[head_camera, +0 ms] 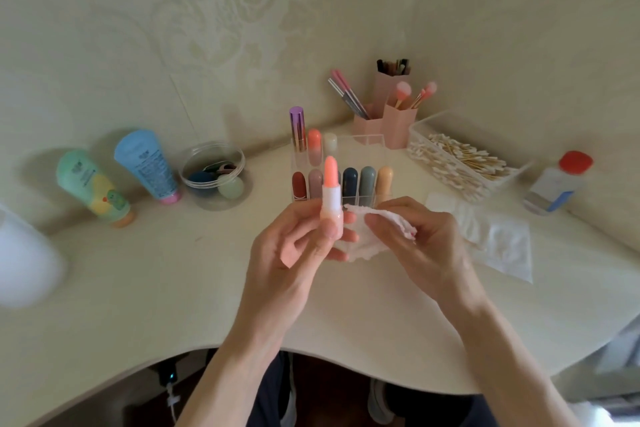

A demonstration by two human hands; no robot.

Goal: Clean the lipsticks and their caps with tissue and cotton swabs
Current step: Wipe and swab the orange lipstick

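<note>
One uncapped lipstick (330,191) upright, gripped in left hand (298,246), right hand (412,236) pinching tissue (372,229) just beside it

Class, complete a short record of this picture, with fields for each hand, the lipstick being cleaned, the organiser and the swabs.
left hand: holds the peach lipstick upright
lipstick state: uncapped, bullet raised
right hand: pinches a white tissue beside the lipstick's base
organiser: clear, holds capped lipsticks, behind the hands
cotton swabs: in a clear tray, right rear of the desk
</note>
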